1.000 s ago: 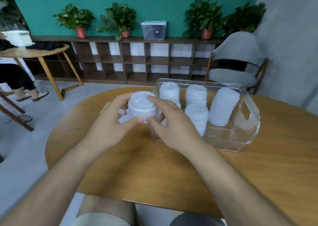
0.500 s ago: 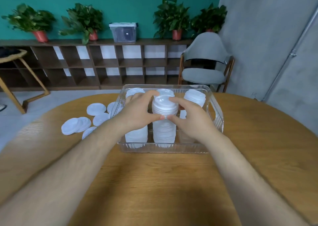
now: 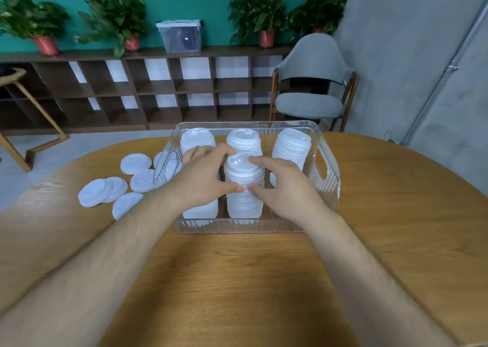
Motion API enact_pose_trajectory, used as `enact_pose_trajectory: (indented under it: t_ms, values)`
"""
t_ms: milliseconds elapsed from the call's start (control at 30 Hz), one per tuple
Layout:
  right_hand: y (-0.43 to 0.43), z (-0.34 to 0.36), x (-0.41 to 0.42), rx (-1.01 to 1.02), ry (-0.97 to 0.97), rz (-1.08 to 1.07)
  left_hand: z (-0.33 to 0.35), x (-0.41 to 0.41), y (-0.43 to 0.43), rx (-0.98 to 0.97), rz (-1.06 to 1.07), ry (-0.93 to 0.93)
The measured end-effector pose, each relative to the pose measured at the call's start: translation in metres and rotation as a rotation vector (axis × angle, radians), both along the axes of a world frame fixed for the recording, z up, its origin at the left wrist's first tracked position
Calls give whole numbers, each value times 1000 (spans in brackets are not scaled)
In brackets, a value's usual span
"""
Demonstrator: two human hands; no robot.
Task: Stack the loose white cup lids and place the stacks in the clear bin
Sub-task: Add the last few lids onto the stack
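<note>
Two hands grip upright lid stack in clear bin: left hand one side, right hand other. More loose lids lie left of bin, nearer left hand.

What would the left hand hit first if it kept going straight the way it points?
The left hand meets the lid stack that it grips together with the right hand. Pushed on, that stack would likely meet the rear stack behind it, though depth is unclear.

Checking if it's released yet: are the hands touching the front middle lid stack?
Touching. Head view: left hand and right hand both curl fingers and thumbs against the front middle lid stack.
</note>
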State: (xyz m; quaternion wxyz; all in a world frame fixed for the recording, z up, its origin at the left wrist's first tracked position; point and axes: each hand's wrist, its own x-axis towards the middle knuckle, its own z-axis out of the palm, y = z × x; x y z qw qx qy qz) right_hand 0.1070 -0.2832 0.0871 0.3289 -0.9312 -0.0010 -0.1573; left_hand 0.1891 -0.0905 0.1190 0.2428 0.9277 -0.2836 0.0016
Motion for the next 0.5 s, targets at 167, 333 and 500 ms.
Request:
enact_pose_trajectory:
  t_ms: [167, 333, 500]
  values:
    - [1, -6, -5, 26, 0, 1, -3, -2, 1, 17, -5, -30]
    - [8, 5, -5, 27, -120, -45, 8, -11, 3, 5, -57, -184]
    - [13, -2, 0, -29, -215, -97, -4, -7, 8, -162, -163, -272]
